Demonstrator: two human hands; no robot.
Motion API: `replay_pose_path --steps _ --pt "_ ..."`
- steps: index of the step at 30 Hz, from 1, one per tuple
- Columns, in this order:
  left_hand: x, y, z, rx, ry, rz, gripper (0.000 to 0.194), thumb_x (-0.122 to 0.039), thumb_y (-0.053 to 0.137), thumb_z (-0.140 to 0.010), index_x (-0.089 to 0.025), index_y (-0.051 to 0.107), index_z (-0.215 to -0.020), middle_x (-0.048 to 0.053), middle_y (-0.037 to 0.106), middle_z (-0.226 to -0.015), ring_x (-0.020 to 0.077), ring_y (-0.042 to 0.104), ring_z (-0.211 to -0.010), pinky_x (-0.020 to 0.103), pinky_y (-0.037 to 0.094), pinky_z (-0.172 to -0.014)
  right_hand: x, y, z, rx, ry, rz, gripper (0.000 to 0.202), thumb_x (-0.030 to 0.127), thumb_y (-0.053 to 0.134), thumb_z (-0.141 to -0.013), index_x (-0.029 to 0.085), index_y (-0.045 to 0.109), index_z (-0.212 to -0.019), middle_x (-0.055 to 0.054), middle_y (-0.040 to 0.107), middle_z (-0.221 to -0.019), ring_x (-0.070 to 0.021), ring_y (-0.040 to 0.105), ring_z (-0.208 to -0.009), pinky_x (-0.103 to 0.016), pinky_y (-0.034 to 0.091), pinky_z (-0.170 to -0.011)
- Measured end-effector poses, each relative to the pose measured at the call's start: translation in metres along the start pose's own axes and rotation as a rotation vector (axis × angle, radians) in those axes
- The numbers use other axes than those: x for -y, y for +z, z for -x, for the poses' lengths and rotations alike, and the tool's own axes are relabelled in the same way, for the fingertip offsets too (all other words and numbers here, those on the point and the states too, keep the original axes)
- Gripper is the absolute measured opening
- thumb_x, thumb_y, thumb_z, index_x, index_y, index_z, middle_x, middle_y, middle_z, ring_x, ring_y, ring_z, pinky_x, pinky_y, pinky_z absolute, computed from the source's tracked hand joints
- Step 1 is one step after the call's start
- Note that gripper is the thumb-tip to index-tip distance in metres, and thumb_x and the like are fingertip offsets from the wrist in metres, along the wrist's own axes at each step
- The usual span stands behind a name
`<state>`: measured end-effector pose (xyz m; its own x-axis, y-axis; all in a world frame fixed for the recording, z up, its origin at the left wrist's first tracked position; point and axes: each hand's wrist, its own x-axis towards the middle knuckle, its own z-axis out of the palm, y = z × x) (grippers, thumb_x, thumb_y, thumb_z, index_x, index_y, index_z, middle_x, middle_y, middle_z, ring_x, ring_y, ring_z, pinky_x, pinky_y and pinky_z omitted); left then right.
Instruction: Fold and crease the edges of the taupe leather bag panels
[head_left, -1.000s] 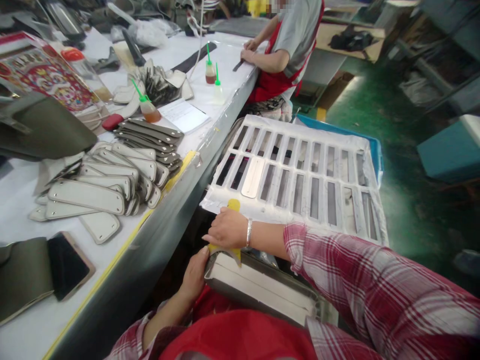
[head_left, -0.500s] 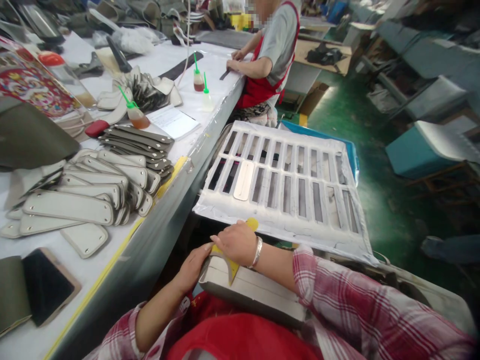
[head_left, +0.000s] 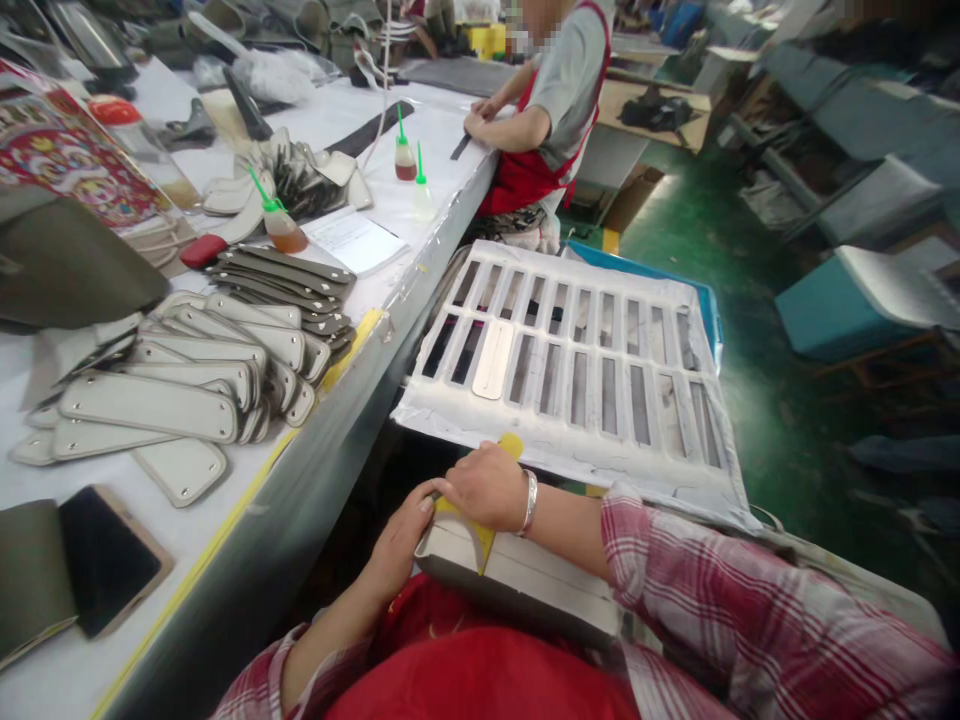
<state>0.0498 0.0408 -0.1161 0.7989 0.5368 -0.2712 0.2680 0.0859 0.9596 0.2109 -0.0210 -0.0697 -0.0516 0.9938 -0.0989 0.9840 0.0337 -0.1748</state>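
My right hand, with a silver bracelet on the wrist, is closed over a yellow strip-like piece. Its rounded end sticks out beyond the knuckles, and a curved grey edge shows below the hand. Close on the left, my left hand pinches the near end of the same piece, its fingertips partly hidden. Both hands are above a long block with a white top and a dark grey side, held against my red apron. The middle of the yellow piece is covered by my right hand.
Ahead is a white slotted rack carrying one pale oblong piece. On the left table lie stacked grey flaps, a phone, green-tipped bottles and a paper. A co-worker in a red apron works beyond.
The whole view has shifted slightly, so most things appear a little further right. Both hands keep their hold on the yellow piece, with little visible change in grip.
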Motion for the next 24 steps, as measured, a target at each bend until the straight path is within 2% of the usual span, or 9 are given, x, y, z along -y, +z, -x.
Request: replay_pose_path --steps 4,7,11,16,20,24 --pt "-0.006 -0.012 0.006 0.068 -0.065 0.067 0.047 -0.042 0.039 -0.085 -0.018 0.045 -0.125 0.005 0.043 -0.133 0.0237 0.038 -0.122 0.036 0.027 -0.104 -0.003 -0.001 0.0 0.019 -0.027 0.0 0.053 0.04 0.019 -0.094 0.017 0.062 -0.073 -0.005 0.065 -0.07 -0.0161 0.057 -0.067 -0.03 0.028 -0.062" --pt "-0.013 -0.026 0.009 0.196 -0.077 0.129 0.049 -0.038 0.045 -0.083 -0.019 0.041 -0.129 0.005 0.041 -0.135 0.0236 0.034 -0.125 0.037 0.023 -0.106 -0.009 -0.007 -0.005 0.056 -0.056 0.015 0.054 0.043 0.021 -0.093 0.016 0.063 -0.071 -0.006 0.065 -0.069 -0.0158 0.057 -0.066 -0.03 0.029 -0.063" --pt "-0.023 -0.041 0.0 0.314 -0.067 0.093 0.047 -0.037 0.051 -0.081 -0.022 0.047 -0.125 0.003 0.045 -0.132 0.0227 0.038 -0.123 0.036 0.025 -0.105 -0.015 -0.013 -0.009 0.123 -0.081 0.074 0.058 0.047 0.021 -0.092 0.016 0.064 -0.069 -0.006 0.066 -0.07 -0.016 0.058 -0.065 -0.03 0.031 -0.063" --pt "-0.031 -0.046 -0.014 0.4 -0.063 0.012 0.047 -0.038 0.052 -0.08 -0.02 0.05 -0.122 0.005 0.05 -0.128 0.0225 0.045 -0.117 0.036 0.03 -0.101 -0.013 -0.018 -0.012 0.153 -0.068 0.112 0.057 0.042 0.019 -0.093 0.018 0.064 -0.068 -0.005 0.067 -0.071 -0.0159 0.059 -0.065 -0.03 0.033 -0.065" --pt "-0.03 -0.046 -0.014 0.361 -0.05 -0.015 0.044 -0.038 0.05 -0.082 -0.02 0.051 -0.121 0.005 0.051 -0.127 0.0217 0.046 -0.116 0.035 0.03 -0.101 -0.013 -0.022 -0.017 0.121 -0.08 0.132 0.057 0.043 0.017 -0.093 0.018 0.063 -0.069 -0.005 0.067 -0.071 -0.0169 0.06 -0.067 -0.03 0.033 -0.065" --pt "-0.028 -0.044 -0.012 0.306 -0.082 -0.016 0.043 -0.039 0.047 -0.083 -0.019 0.052 -0.121 0.006 0.053 -0.125 0.0225 0.048 -0.114 0.036 0.03 -0.101 -0.015 -0.022 -0.029 0.153 -0.137 0.138 0.056 0.042 0.018 -0.093 0.019 0.064 -0.072 -0.005 0.067 -0.075 -0.0177 0.061 -0.071 -0.032 0.035 -0.067"
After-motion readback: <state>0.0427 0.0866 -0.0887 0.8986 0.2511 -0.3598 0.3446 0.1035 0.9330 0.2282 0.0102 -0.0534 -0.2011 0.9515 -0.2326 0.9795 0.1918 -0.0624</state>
